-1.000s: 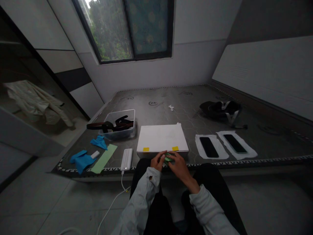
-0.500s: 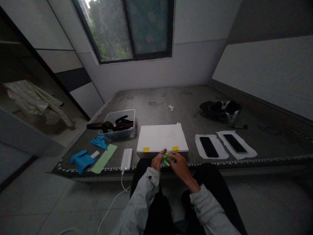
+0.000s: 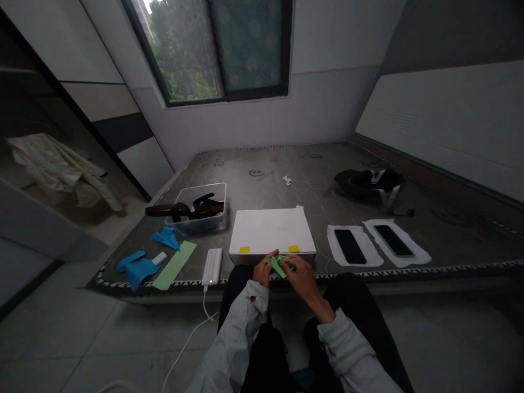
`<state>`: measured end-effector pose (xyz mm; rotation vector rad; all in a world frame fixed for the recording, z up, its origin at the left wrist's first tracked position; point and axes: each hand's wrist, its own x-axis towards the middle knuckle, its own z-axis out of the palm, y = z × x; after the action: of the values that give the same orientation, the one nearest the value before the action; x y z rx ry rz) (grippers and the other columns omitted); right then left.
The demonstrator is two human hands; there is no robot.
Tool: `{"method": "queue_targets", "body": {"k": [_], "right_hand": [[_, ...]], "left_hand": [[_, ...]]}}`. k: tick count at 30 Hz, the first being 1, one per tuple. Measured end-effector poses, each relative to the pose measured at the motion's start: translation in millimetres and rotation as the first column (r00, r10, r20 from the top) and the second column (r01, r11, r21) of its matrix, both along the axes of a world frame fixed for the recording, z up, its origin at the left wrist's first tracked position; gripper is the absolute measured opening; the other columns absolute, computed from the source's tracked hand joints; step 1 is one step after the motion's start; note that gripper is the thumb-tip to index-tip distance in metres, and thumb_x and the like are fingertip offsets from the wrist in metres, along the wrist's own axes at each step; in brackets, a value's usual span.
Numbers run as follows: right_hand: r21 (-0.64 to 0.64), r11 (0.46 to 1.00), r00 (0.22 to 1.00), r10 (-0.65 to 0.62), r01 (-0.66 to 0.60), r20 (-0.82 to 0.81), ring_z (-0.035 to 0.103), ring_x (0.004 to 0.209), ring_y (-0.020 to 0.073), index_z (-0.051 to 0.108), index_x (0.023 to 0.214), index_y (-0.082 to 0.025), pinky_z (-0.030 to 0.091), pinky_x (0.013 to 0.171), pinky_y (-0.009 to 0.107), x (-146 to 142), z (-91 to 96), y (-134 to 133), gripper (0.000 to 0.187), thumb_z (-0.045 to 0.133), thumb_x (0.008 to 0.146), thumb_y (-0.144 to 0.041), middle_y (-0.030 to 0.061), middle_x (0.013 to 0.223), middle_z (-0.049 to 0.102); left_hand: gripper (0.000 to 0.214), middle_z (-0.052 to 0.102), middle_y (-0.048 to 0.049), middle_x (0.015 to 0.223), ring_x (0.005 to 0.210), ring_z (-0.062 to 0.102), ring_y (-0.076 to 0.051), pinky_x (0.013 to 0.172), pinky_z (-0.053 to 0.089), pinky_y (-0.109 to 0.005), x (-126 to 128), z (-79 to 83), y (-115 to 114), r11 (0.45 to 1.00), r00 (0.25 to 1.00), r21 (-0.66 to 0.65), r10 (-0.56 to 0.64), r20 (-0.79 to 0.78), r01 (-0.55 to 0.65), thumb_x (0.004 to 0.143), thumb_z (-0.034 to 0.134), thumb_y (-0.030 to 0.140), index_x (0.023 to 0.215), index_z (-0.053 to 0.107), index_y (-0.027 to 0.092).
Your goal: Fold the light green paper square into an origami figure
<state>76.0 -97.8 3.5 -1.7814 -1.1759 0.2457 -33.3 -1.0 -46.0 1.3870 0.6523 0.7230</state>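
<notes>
A small piece of folded green paper [image 3: 278,267] is pinched between my two hands, just in front of a white box [image 3: 270,229]. My left hand [image 3: 264,269] closes on its left side. From the right, my right hand [image 3: 301,275] grips it with the fingertips. The fingers cover part of the folds, so its full shape is hidden. Two yellow tabs sit on the box's near edge, the right-hand yellow tab [image 3: 293,249] right behind my fingers. A flat strip of green paper [image 3: 176,266] lies farther left, beside folded blue paper pieces [image 3: 140,270].
A white power bank [image 3: 212,266] with a cable hanging over the edge lies left of the box. Behind it stands a clear plastic bin [image 3: 223,218] holding belts. Two phones [image 3: 350,246] rest on white tissues at right. A black cap [image 3: 368,183] lies farther back.
The green paper has shifted slightly between my fingers, and a narrow flap now points toward me. Both hands stay in nearly the same place.
</notes>
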Motion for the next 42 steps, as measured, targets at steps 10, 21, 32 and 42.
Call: {"method": "queue_targets", "body": {"k": [10,21,32,42], "right_hand": [[0.0,1.0,1.0,0.01,-0.01,0.014,0.058,0.103,0.02,0.065,0.102,-0.022,0.044,0.096,0.038,-0.4,-2.3,-0.8,0.032,0.05,0.077,-0.011,0.0049,0.105,0.066],[-0.013,0.999,0.999,-0.038,0.038,0.012,0.059,0.104,0.0218,0.068,0.102,-0.019,0.044,0.097,0.041,1.4,-3.9,0.6,0.027,0.053,0.08,-0.017,0.009,0.106,0.066],[-0.067,0.998,1.0,-0.008,0.009,0.011,0.053,0.112,0.0216,0.067,0.108,-0.023,0.039,0.102,0.043,5.0,-10.0,-0.2,0.035,0.051,0.079,-0.012,0.0083,0.115,0.061],[-0.062,0.998,1.0,0.0,0.001,0.019,0.054,0.106,0.0218,0.07,0.102,-0.023,0.041,0.098,0.041,3.5,-5.4,-2.0,0.031,0.051,0.08,-0.012,0.0075,0.107,0.062]], "left_hand": [[0.024,0.071,0.0009,0.083,0.061,0.063,-0.012,0.058,0.05,-0.02,1.1,19.5,-4.2,0.91,0.899,0.356,0.325,-0.293,-0.212,0.069,0.056,0.023,0.091,0.066,0.022],[0.017,0.072,-0.003,0.097,0.09,0.067,-0.018,0.083,0.054,-0.031,-1.2,12.7,-7.2,0.805,0.947,0.549,0.313,-0.071,-0.225,0.078,0.059,0.029,0.087,0.073,0.024],[0.016,0.069,-0.003,0.099,0.088,0.065,-0.018,0.059,0.058,-0.025,-0.1,18.4,-11.0,0.799,0.951,0.577,0.286,-0.121,-0.167,0.074,0.06,0.026,0.084,0.072,0.026],[0.022,0.069,-0.0045,0.096,0.09,0.063,-0.018,0.08,0.054,-0.032,0.8,18.1,-9.0,0.744,0.929,0.646,0.34,-0.149,-0.169,0.072,0.06,0.021,0.091,0.069,0.023]]}}
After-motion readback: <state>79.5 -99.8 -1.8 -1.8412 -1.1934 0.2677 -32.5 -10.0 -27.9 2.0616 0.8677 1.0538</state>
